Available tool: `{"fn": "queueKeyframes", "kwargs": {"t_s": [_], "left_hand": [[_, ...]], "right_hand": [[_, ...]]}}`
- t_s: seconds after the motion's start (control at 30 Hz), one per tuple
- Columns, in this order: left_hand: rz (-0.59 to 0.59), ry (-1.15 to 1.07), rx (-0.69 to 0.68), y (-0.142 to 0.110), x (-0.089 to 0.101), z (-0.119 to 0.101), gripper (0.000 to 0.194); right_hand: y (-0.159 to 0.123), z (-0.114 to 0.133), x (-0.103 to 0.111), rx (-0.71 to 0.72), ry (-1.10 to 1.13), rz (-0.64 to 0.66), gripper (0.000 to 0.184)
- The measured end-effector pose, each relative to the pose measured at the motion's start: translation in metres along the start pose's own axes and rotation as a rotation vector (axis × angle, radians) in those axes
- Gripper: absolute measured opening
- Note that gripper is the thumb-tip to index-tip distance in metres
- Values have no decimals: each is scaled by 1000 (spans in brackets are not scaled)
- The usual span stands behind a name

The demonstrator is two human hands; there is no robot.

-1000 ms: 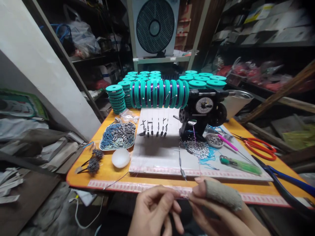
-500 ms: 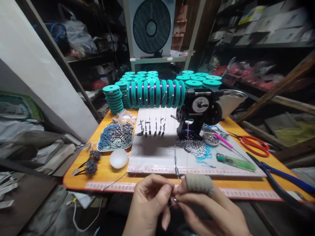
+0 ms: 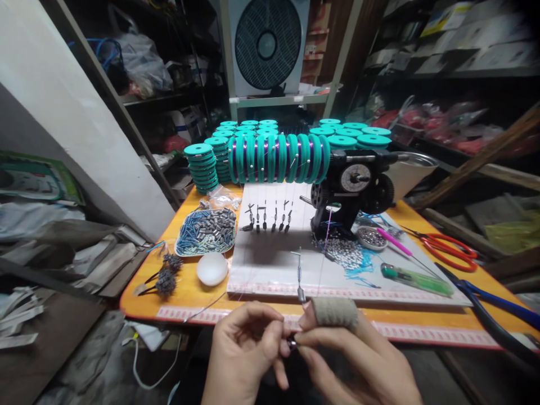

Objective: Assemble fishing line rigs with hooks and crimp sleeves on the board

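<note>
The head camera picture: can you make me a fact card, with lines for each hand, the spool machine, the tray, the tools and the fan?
Right hand: right hand pinches a small shiny piece; cloth wrap on one finger
Left hand: left hand bent close beside that piece; its exact grip is hidden
Machine: black machine with a row of green spools
Tray: white tray, full of grey and blue bits
Tools: orange scissors, green cutter, blue-and-black pliers, all rightward
Fan: fan behind the table
</note>
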State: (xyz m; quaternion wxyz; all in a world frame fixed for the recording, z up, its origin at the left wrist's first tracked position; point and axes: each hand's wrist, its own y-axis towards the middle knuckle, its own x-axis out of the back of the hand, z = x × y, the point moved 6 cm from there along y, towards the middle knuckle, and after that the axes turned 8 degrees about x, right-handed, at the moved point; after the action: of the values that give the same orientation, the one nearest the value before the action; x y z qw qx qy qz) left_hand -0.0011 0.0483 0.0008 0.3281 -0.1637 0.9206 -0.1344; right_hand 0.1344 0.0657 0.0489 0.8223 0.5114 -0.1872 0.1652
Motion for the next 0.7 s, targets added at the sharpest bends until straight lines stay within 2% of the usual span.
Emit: {"fn": "queueKeyframes", "kwargs": {"t_s": [0.2,0.4,0.6,0.7], "left_hand": [[19,70,-7,2,5,4,27],[36,105,-12,0,5,7,27],[47,258,-165,-1,7,9,25],[84,295,-195,-3,6,10,22]], "right_hand": [[-6,-6,0,-76,6,4,24],[-11,-8,0,-79,-19,-1,22],[-11,-8,1,-97,-35,-52,18],[-9,-6,2,-101,-36,-80,15]]}}
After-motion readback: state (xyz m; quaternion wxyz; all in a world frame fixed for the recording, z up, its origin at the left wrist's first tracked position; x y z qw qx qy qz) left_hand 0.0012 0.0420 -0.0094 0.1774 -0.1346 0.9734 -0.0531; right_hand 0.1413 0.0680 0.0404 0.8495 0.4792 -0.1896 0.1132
